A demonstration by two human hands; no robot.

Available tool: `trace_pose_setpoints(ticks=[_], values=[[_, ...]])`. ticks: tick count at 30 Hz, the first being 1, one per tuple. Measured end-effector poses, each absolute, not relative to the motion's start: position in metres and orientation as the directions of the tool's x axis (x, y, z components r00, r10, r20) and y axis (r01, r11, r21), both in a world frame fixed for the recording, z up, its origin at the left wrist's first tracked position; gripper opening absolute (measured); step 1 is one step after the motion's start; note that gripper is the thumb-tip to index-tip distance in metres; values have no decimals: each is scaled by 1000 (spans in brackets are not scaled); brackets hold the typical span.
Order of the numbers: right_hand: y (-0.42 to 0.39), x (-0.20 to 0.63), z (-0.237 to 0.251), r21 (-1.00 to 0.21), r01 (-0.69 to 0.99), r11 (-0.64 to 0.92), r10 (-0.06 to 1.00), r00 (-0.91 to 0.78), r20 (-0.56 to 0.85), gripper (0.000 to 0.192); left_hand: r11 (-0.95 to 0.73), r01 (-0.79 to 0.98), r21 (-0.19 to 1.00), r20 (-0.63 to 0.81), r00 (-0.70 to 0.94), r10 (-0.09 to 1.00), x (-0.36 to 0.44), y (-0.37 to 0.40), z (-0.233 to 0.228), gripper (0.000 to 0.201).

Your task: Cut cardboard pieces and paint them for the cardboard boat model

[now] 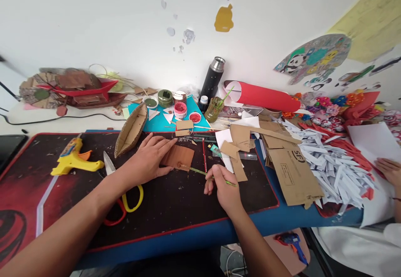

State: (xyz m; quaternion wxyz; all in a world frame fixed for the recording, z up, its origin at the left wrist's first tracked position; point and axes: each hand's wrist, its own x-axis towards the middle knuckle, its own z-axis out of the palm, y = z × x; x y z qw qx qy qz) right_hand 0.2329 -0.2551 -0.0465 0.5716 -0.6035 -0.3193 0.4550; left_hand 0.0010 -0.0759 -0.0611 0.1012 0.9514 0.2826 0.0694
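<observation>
My left hand lies flat with its fingers stretched out, its fingertips at the left edge of a small brown-painted cardboard piece. My right hand is closed around a thin green paintbrush, whose tip touches the lower part of that piece. Just past the brush lies a red pencil. Left of my left hand rests a boat-shaped cardboard shell. Scissors with red and yellow handles lie partly hidden under my left forearm.
A yellow glue gun lies at the left. Open paint jars, a murky brush jar and a black thermos stand behind. Cardboard scraps and white paper strips lie to the right, near another person's hand.
</observation>
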Motion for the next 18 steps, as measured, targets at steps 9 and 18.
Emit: trace_pose_setpoints(ticks=[9, 18], values=[[-268, 244, -44, -978, -130, -163, 867, 453, -205, 66, -818, 526, 232, 73, 830, 553, 3, -76, -61, 84], [-240, 231, -51, -992, -19, -122, 923, 366, -121, 65, -818, 527, 229, 68, 830, 554, 2, -77, -56, 82]])
